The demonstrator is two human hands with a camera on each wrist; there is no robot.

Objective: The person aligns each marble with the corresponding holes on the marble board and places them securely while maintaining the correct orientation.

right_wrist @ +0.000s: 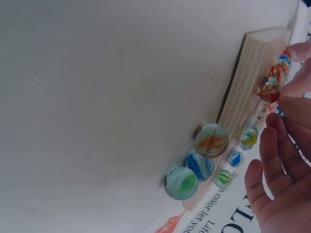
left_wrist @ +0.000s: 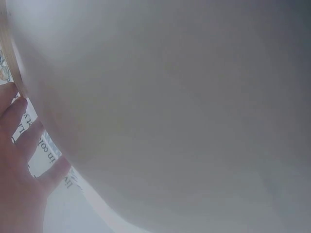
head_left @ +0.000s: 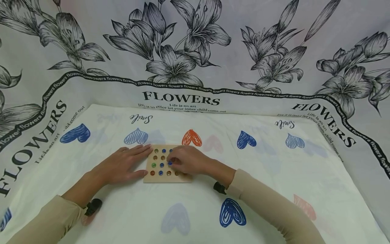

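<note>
A square wooden board (head_left: 158,178) with rows of glass marbles (head_left: 161,158) lies on the heart-print cloth. My left hand (head_left: 143,160) lies flat with straight fingers against the board's left edge; in the left wrist view its fingers (left_wrist: 19,145) lie beside the board's edge (left_wrist: 10,63). My right hand (head_left: 171,162) curls over the board's right half, thumb and forefinger closing on a marble (right_wrist: 268,89) in its hole. Three loose marbles, orange (right_wrist: 211,140), blue (right_wrist: 199,166) and green (right_wrist: 181,183), lie on the cloth against the board's side (right_wrist: 243,111); the head view hides them.
A white cloth with blue and orange hearts (head_left: 192,138) covers the table (head_left: 274,176). A flower-print sheet (head_left: 195,51) hangs behind and along both sides. Both forearms wear beige sleeves (head_left: 268,203).
</note>
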